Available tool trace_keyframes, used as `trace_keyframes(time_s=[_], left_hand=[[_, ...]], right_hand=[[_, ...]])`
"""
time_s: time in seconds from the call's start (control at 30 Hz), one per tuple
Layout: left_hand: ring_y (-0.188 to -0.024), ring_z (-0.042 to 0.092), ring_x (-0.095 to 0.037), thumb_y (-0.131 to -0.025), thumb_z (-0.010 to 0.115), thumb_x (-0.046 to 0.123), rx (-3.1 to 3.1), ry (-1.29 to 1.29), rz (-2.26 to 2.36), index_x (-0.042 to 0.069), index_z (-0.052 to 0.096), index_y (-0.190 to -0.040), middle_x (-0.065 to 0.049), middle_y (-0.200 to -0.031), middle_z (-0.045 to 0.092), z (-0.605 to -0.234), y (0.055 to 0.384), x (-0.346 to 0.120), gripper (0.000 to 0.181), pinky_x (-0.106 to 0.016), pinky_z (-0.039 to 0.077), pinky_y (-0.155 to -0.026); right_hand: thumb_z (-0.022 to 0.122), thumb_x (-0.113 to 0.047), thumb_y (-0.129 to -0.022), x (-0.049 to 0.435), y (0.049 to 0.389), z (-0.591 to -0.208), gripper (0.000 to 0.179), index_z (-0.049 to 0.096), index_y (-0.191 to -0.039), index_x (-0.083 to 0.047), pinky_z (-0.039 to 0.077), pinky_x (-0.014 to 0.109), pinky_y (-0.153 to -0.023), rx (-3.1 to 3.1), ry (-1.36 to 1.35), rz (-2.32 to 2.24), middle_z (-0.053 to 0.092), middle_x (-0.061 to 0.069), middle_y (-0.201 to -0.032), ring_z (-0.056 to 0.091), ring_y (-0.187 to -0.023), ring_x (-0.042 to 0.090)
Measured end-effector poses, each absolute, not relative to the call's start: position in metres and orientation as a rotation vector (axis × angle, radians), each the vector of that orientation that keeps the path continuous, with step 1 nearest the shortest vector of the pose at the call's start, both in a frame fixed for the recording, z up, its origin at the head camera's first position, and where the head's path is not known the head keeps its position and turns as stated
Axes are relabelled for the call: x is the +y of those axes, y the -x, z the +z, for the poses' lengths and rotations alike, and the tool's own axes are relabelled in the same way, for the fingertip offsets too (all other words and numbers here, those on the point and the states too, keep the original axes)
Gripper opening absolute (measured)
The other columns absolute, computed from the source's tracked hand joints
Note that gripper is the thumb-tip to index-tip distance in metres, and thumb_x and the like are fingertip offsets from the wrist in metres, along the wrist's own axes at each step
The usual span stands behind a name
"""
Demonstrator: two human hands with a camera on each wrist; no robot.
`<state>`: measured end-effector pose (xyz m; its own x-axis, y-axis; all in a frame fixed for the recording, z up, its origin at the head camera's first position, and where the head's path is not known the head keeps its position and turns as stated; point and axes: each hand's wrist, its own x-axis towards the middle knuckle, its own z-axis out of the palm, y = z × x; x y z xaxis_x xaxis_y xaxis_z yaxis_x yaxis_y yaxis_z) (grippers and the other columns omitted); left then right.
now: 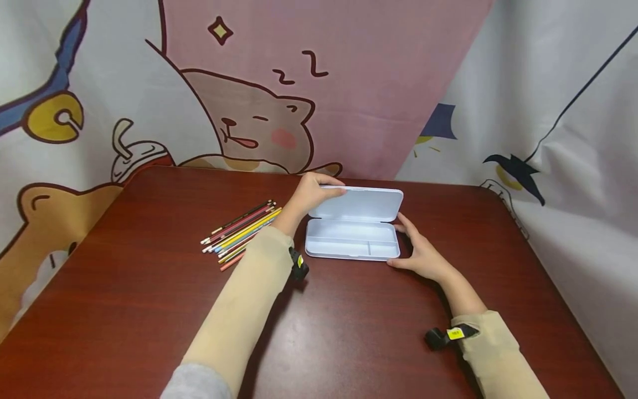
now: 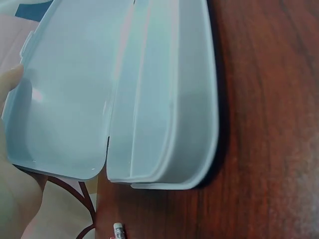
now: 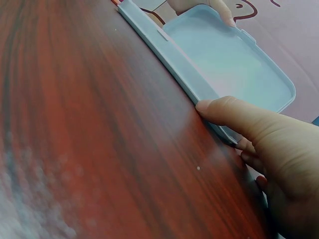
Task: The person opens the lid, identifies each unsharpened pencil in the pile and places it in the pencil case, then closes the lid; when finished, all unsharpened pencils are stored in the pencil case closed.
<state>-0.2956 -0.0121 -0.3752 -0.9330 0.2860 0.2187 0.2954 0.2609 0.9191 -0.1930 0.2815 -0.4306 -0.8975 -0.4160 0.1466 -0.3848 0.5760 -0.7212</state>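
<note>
A pale blue-white plastic pencil case (image 1: 339,231) lies with its lid raised in the middle of the table. Its tray has a long compartment at the back and two smaller ones in front, with nothing seen inside. My left hand (image 1: 310,195) pinches the upper left edge of the lid (image 2: 65,89), thumb on the inner face. At the tray's right end, my right hand (image 1: 422,256) grips the case, thumb at the front corner and fingers round the far side. The right wrist view shows that thumb (image 3: 229,112) against the front wall.
Several pencils (image 1: 244,230) in different colours lie in a loose bundle left of the case, close to my left forearm. The brown wooden table (image 1: 344,321) ends at a cartoon-printed cloth (image 1: 369,122) behind it. A dark wrist camera (image 1: 438,338) hangs below my right wrist.
</note>
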Motion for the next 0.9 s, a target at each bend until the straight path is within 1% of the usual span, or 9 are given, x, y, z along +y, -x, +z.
trace_keyframes(time_s=[0.1,0.23,0.37,0.47,0.63,0.67,0.77,0.9], left_hand=[[-0.097,0.059,-0.016,-0.078,0.081,0.019,-2.5,0.56,-1.843,0.007,0.077,-0.092,-0.003,-0.094,0.069,-0.3752,0.299,-0.0123,0.018,-0.03,0.048,-0.08],[-0.102,0.057,-0.016,-0.079,0.08,0.022,-2.543,0.527,-1.859,0.009,0.077,-0.093,-0.002,-0.1,0.068,-0.3747,0.3027,-0.0127,0.019,-0.032,0.047,-0.083],[-0.105,0.055,-0.015,-0.08,0.079,0.024,-2.576,0.498,-1.878,0.012,0.078,-0.094,0.0,-0.104,0.066,-0.3751,0.305,-0.0134,0.018,-0.034,0.046,-0.085],[-0.103,0.055,-0.015,-0.08,0.079,0.023,-2.573,0.505,-1.882,0.012,0.078,-0.093,0.0,-0.103,0.066,-0.3754,0.305,-0.0139,0.018,-0.034,0.046,-0.085],[-0.102,0.056,-0.019,-0.08,0.079,0.021,-2.569,0.549,-1.864,0.01,0.077,-0.095,-0.002,-0.101,0.066,-0.3748,0.3042,-0.0147,0.019,-0.032,0.046,-0.083],[-0.103,0.056,-0.02,-0.08,0.079,0.021,-2.572,0.557,-1.861,0.009,0.077,-0.096,-0.002,-0.101,0.066,-0.3743,0.3037,-0.0152,0.019,-0.032,0.046,-0.083],[-0.106,0.057,-0.021,-0.081,0.078,0.019,-2.567,0.581,-1.858,0.008,0.075,-0.1,-0.003,-0.104,0.066,-0.3728,0.301,-0.0172,0.023,-0.032,0.047,-0.084],[-0.104,0.059,-0.018,-0.081,0.078,0.017,-2.518,0.596,-1.884,0.006,0.073,-0.106,-0.006,-0.108,0.067,-0.3693,0.2953,-0.0219,0.027,-0.031,0.048,-0.084]], right_hand=[[0.086,-0.012,-0.071,0.2867,0.1989,-0.4409,0.116,0.005,-0.154,-0.011,0.018,0.052,-0.106,2.765,0.699,-1.23,0.043,0.021,-0.139,0.03,-0.132,0.034],[0.086,-0.016,-0.071,0.2889,0.2014,-0.4439,0.116,0.005,-0.155,-0.017,0.016,0.054,-0.106,2.752,0.707,-1.244,0.043,0.018,-0.139,0.031,-0.132,0.032],[0.086,-0.017,-0.072,0.289,0.2007,-0.4437,0.115,0.006,-0.155,-0.018,0.016,0.054,-0.106,2.754,0.713,-1.24,0.043,0.018,-0.139,0.031,-0.131,0.032],[0.085,-0.015,-0.072,0.2853,0.1972,-0.4381,0.113,0.007,-0.154,-0.013,0.017,0.055,-0.106,2.749,0.719,-1.24,0.043,0.021,-0.138,0.032,-0.131,0.035],[0.086,-0.015,-0.071,0.2846,0.1976,-0.4371,0.115,0.007,-0.154,-0.014,0.016,0.057,-0.106,2.748,0.713,-1.229,0.042,0.02,-0.139,0.031,-0.131,0.034],[0.086,-0.017,-0.071,0.2874,0.2004,-0.4419,0.115,0.007,-0.155,-0.017,0.016,0.056,-0.106,2.753,0.718,-1.226,0.042,0.019,-0.14,0.031,-0.132,0.032],[0.086,-0.018,-0.071,0.2878,0.2009,-0.4423,0.116,0.006,-0.155,-0.017,0.016,0.057,-0.106,2.755,0.726,-1.222,0.042,0.019,-0.14,0.031,-0.132,0.033],[0.086,-0.019,-0.071,0.2879,0.2005,-0.4416,0.116,0.006,-0.155,-0.018,0.016,0.057,-0.106,2.756,0.719,-1.22,0.042,0.019,-0.139,0.03,-0.132,0.033]])
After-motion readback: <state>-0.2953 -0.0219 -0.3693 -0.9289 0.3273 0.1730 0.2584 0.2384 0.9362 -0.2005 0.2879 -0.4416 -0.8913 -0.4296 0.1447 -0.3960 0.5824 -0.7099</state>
